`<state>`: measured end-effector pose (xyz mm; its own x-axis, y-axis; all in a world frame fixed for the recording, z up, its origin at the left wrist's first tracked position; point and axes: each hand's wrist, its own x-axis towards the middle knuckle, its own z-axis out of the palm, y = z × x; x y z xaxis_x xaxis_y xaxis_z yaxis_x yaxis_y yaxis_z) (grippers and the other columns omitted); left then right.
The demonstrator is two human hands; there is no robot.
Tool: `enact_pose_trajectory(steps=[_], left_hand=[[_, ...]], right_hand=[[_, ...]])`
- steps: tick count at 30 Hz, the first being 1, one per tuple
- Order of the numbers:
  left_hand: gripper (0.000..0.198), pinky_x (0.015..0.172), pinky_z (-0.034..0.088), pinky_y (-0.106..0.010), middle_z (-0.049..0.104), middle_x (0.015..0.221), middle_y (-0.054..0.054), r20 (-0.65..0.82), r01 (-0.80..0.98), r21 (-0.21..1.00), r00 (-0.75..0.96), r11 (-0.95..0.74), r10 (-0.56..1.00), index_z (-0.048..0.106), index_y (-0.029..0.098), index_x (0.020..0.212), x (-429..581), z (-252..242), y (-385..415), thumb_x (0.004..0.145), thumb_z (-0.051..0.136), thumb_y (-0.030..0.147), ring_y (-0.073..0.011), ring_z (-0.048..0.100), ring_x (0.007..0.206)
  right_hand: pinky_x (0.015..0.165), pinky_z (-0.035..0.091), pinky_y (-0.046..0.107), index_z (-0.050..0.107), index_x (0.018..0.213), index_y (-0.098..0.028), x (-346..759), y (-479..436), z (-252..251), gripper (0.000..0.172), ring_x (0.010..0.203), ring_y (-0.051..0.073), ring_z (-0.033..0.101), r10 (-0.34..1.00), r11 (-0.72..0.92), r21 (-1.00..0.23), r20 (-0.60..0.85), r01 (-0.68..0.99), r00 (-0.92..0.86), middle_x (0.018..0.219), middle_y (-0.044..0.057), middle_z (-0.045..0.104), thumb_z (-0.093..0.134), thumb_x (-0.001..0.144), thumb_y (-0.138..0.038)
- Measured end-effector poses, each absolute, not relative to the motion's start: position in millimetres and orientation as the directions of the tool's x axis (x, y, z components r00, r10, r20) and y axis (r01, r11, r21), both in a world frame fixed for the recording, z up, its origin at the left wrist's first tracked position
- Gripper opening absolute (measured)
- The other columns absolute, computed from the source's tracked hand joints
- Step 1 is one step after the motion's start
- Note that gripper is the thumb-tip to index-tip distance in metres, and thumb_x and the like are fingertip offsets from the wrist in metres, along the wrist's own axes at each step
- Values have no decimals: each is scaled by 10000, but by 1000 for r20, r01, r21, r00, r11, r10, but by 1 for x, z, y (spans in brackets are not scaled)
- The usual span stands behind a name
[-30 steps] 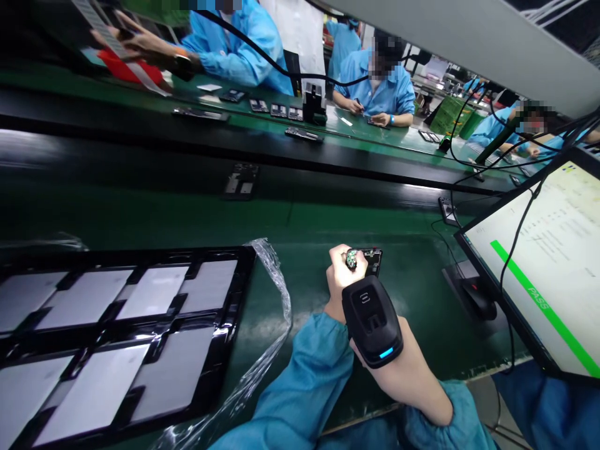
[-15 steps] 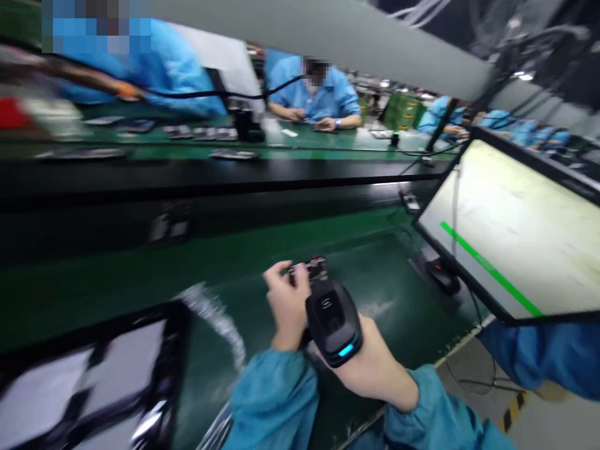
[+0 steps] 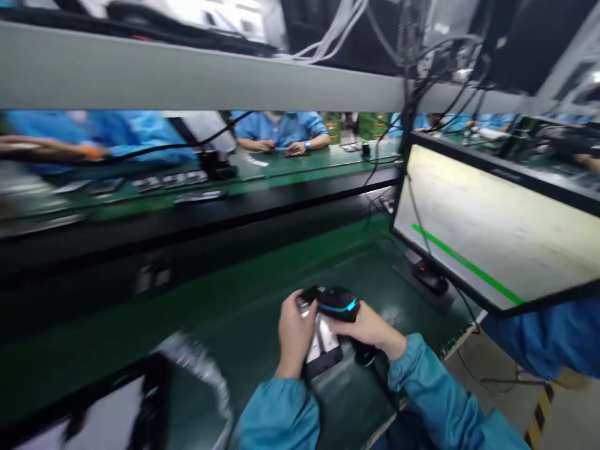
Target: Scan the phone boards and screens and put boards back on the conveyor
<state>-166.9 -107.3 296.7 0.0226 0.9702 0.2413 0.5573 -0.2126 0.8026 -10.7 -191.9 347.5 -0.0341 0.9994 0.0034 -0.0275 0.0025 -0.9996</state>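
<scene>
My right hand (image 3: 372, 328) is wrapped round a black handheld barcode scanner (image 3: 336, 302) with a lit blue strip. The scanner's cable drops toward the bench's front edge. My left hand (image 3: 295, 337) is closed on what looks like an opened phone (image 3: 323, 344), which has a silver middle and a black lower end. The scanner's head hangs over the upper part of the phone and hides some of it. Both hands are close together above the green bench top (image 3: 253, 312).
At right stands a monitor (image 3: 487, 219) showing a green bar, with a black mouse (image 3: 430, 277) by its base. A black tray (image 3: 157, 381) with pale panels lies lower left, beside crumpled clear plastic (image 3: 197, 362). A grey beam (image 3: 187, 78) crosses above; co-workers in blue sit beyond.
The view has shifted, with the beam lower in the picture. The scanner has turned from upright to lying level, and the phone's silver part now shows below it.
</scene>
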Motion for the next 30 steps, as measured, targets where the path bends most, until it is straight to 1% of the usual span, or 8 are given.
enact_pose_trajectory(steps=[3, 6, 10, 12, 18, 23, 27, 30], left_hand=[[274, 1018, 472, -413, 649, 1163, -139, 374, 561, 735, 133, -381, 918, 622, 176, 1094, -169, 304, -115, 846, 505, 173, -268, 589, 1146], [212, 1002, 476, -367, 670, 1120, -106, 405, 589, 707, 117, -391, 907, 634, 181, 1073, -223, 313, -100, 916, 501, 233, -222, 605, 1096], [256, 1017, 454, -332, 649, 1184, -110, 250, 792, 602, -307, 101, 918, 607, 165, 1141, -353, 316, -112, 929, 486, 243, -205, 598, 1136], [293, 1010, 447, -390, 622, 1212, -173, 183, 798, 524, -446, 297, 876, 587, 113, 1151, -402, 313, -121, 895, 519, 237, -268, 583, 1155], [254, 897, 456, -422, 656, 964, -216, 101, 815, 381, -506, 437, 856, 566, 54, 1023, -440, 320, -103, 791, 587, 155, -335, 631, 985], [211, 828, 443, -317, 674, 864, -125, 180, 876, 372, -394, 308, 901, 579, 92, 982, -409, 362, -75, 776, 578, 135, -246, 638, 872], [156, 629, 391, -250, 639, 714, -14, 230, 792, 600, -38, -111, 973, 608, 157, 868, -319, 372, -64, 795, 627, 293, -166, 583, 669], [241, 586, 349, -246, 580, 614, 34, 311, 656, 706, 50, -266, 949, 624, 157, 1020, -256, 369, -67, 828, 600, 301, -138, 522, 567]], right_hand=[[1076, 465, 478, 753, 1094, -177, -8, -169, 355, 482, 1051, 263, 692, 985, -73, -994, -59, -78, -163, 1073, 66, 769, 859, 669, -377], [1085, 478, 459, 781, 986, -162, -5, -137, 352, 375, 1099, 284, 692, 956, -198, -971, -160, -134, -248, 1112, 122, 759, 832, 712, -414], [1110, 471, 423, 783, 965, -178, 7, -120, 347, 305, 1213, 298, 642, 948, -207, -961, -151, -183, -281, 1224, 141, 721, 806, 767, -409], [1113, 467, 449, 782, 962, -171, 11, -125, 347, 315, 1204, 313, 644, 943, -206, -965, -152, -163, -296, 1203, 149, 726, 810, 763, -414], [1050, 488, 453, 762, 1022, -169, 11, -135, 350, 361, 1114, 305, 673, 946, -195, -973, -155, -120, -284, 1146, 135, 738, 807, 761, -413], [900, 516, 378, 758, 996, -179, 7, -144, 354, 355, 986, 249, 680, 929, -174, -981, -133, -88, -346, 1094, 97, 742, 822, 720, -393], [825, 495, 357, 756, 977, -174, 1, -146, 356, 378, 889, 217, 658, 903, -147, -988, -112, -53, -414, 1014, 71, 744, 842, 668, -373], [823, 480, 356, 751, 999, -174, -2, -147, 357, 390, 864, 205, 637, 901, -144, -988, -110, -50, -420, 981, 61, 738, 837, 664, -355]])
